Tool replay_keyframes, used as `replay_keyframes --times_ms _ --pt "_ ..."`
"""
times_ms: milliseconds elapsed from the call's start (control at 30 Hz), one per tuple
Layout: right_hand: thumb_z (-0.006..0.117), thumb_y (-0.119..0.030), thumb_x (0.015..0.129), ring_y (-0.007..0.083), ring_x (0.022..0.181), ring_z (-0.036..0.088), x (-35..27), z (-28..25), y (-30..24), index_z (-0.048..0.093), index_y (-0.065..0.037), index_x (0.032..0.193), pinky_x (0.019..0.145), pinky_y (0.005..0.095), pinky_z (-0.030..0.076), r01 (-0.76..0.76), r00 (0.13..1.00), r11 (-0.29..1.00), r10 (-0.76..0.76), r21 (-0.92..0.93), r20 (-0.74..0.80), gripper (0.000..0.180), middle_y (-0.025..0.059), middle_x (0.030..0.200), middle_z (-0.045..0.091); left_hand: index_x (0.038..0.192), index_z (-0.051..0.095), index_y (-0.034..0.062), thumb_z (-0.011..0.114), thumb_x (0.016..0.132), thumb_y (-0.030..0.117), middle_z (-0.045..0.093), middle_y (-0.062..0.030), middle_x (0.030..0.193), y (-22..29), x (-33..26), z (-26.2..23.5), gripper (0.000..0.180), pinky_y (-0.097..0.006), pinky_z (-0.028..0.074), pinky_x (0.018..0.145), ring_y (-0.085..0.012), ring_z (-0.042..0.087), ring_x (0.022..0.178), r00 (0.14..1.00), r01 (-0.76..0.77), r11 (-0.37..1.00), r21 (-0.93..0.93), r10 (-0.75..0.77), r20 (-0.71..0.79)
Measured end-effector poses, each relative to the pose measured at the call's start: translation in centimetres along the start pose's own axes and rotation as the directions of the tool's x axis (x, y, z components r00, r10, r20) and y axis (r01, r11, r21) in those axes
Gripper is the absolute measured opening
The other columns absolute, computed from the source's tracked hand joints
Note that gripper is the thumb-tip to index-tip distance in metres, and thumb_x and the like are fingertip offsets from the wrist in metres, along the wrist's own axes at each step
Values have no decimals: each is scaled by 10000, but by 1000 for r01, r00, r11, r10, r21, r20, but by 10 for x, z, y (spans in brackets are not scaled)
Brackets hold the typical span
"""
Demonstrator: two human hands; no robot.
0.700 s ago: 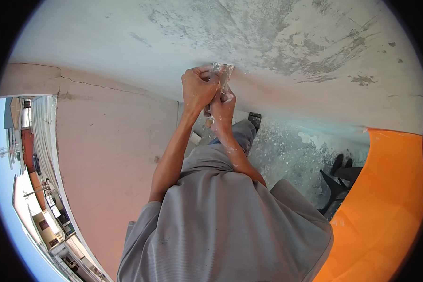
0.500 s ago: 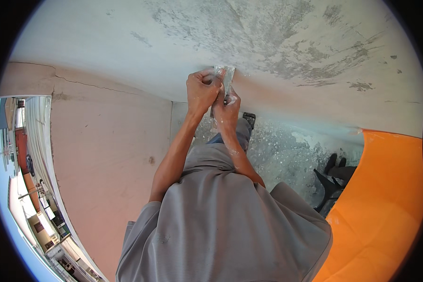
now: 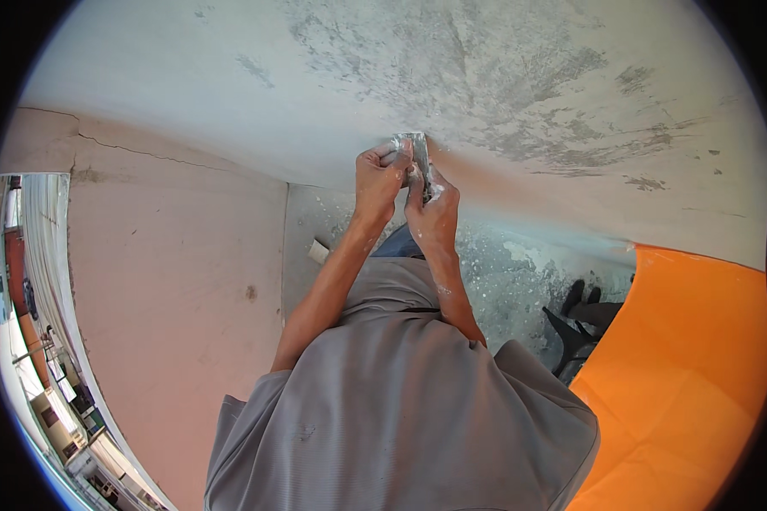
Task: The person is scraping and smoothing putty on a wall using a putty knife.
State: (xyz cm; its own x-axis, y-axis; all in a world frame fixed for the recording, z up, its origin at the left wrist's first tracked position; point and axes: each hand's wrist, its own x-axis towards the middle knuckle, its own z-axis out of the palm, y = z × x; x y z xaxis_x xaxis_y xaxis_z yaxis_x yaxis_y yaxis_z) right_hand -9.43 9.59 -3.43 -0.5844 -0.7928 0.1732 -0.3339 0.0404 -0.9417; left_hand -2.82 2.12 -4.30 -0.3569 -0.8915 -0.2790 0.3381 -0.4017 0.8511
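Flat blade [image 3: 418, 156] stands roughly upright between both hands, close in front of the grey-white wall [image 3: 230, 77]; cannot tell whether its top edge touches. Left hand [image 3: 377, 186], just left of the blade, has fingers pinched on its face; right hand [image 3: 435, 215], just below the blade, has fingers clamped about its lower end, any handle hidden. Work looks partway, by my reading: the surface left of the blade is pale, fairly smooth, seemingly done; rough, streaky grey patches [image 3: 452, 55] above and right of it look left to do. Blade thin, straight-edged, metal-looking, pasty white on it and on the right hand. Below right of the blade: white-speckled hard floor [image 3: 503, 289], creased orange sheet [image 3: 673, 366]. Below left: matte pinkish panel [image 3: 170, 247].
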Motion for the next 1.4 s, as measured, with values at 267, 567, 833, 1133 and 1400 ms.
replay_keyframes --times_ms 267,567,833,1133,1400 --pt "580 -109 970 366 845 689 -14 38 50 659 76 1083 790 432 524 -70 991 997 72 28 -111 231 206 891 710 838 726 -51 723 920 149 653 -10 646 19 -1 -5 216 -239 393 489 -31 493 566 993 -103 956 275 117 -34" --pt "533 -141 1020 98 669 541 -10 45 20 638 64 1128 571 290 433 -152 988 901 152 406 33 255 49 724 606 860 733 -65 744 878 127 669 -39 645 33 -1 -10 193 -242 416 495 -43 522 574 987 -115 856 504 157 -42" --pt "536 -148 1029 99 655 534 -11 40 15 640 63 1140 583 290 435 -219 975 905 213 365 56 260 25 721 602 916 741 -31 745 918 150 671 7 688 36 -3 -18 180 -213 407 533 -16 519 614 997 -82 912 401 70 45" --pt "493 -216 1057 182 644 570 -3 28 11 647 89 1033 628 359 470 -70 993 987 84 147 -88 342 163 708 648 972 742 -32 711 939 131 707 -5 772 15 0 -13 169 -220 452 592 -34 561 697 985 -155 949 274 129 111" --pt "443 -272 1082 75 572 377 -11 62 -1 618 47 894 497 318 311 -280 937 819 347 500 -43 410 -7 583 455 774 694 -50 749 875 126 634 -17 599 36 5 -22 211 -254 412 508 -25 468 594 970 -238 783 575 221 101"
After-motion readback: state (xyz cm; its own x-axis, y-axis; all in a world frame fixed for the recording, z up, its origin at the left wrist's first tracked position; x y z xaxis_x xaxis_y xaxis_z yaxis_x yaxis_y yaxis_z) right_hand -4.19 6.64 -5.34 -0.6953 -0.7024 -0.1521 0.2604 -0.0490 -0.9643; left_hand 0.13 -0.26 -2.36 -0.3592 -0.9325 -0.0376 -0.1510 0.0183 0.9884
